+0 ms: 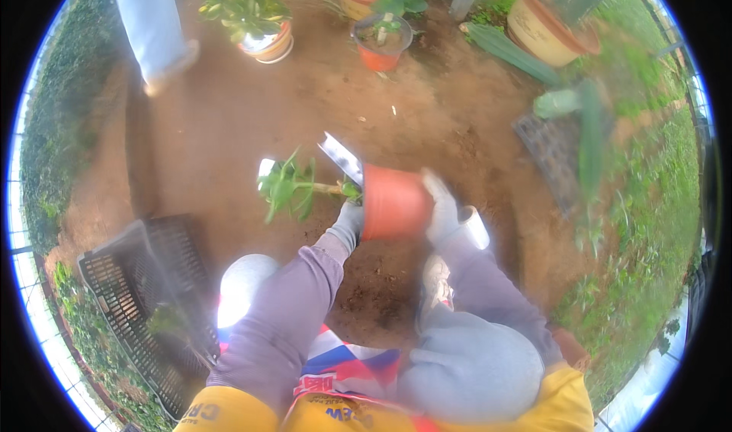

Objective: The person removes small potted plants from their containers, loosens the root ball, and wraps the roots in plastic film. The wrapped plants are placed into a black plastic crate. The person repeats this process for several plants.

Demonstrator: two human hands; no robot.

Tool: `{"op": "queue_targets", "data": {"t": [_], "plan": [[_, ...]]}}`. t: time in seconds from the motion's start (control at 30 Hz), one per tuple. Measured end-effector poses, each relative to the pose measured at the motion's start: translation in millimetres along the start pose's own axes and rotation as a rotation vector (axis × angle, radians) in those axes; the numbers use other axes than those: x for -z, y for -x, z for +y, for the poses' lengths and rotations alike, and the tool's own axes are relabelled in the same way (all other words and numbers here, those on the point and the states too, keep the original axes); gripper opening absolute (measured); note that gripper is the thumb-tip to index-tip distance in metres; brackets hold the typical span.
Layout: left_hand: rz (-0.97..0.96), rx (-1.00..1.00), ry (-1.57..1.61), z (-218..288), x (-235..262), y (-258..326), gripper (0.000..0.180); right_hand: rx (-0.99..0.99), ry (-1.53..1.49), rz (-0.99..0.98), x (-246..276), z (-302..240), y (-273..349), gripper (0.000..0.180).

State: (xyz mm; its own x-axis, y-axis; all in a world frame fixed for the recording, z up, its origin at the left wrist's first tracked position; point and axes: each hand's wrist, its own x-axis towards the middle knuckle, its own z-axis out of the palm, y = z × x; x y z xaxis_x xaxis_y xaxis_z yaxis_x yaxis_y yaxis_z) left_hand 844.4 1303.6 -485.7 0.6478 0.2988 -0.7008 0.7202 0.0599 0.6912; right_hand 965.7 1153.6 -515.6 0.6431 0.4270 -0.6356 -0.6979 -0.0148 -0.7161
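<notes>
Yellow clothing (238, 412) nearest, left hand (348, 223) and right hand (442, 209) clasp a pot (393, 202), axis crosswise, plant (288, 185) pointing left.

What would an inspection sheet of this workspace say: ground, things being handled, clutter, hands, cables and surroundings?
Surface: bare brown soil.
Job's things: orange pot tipped sideways; its green plant points left.
Clutter: black crate at left; dark tray at right.
Grippers: bare of machinery, just gloved hands; left hand at the pot's mouth, right hand against its base.
Cables: nothing seen.
Surroundings: yellow-green potted plant beyond; another person's leg at upper left, blurred.
</notes>
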Motion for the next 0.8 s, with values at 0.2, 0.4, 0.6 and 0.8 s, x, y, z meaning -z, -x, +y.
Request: {"op": "queue_targets", "data": {"t": [0.2, 0.4, 0.6, 0.8], "plan": [[-0.047, -0.184, 0.13, 26.3, -8.7, -26.8, 0.041, 0.706, 0.638, -0.246, 4.1, -87.6, 46.9, 0.093], [-0.074, -0.364, 0.193, 51.9, -16.1, -50.6, 0.043, 0.886, 0.73, -0.175, -16.4, -139.8, 78.0, 0.11], [-0.122, -0.46, 0.208, 66.7, -4.6, -85.2, 0.044, 1.095, 0.996, 0.336, 38.0, -173.5, 147.3, 0.104], [-0.153, -0.468, 0.224, 71.5, 7.9, -89.8, 0.046, 0.703, 1.308, 1.157, 174.2, -197.3, 330.1, 0.068]]}}
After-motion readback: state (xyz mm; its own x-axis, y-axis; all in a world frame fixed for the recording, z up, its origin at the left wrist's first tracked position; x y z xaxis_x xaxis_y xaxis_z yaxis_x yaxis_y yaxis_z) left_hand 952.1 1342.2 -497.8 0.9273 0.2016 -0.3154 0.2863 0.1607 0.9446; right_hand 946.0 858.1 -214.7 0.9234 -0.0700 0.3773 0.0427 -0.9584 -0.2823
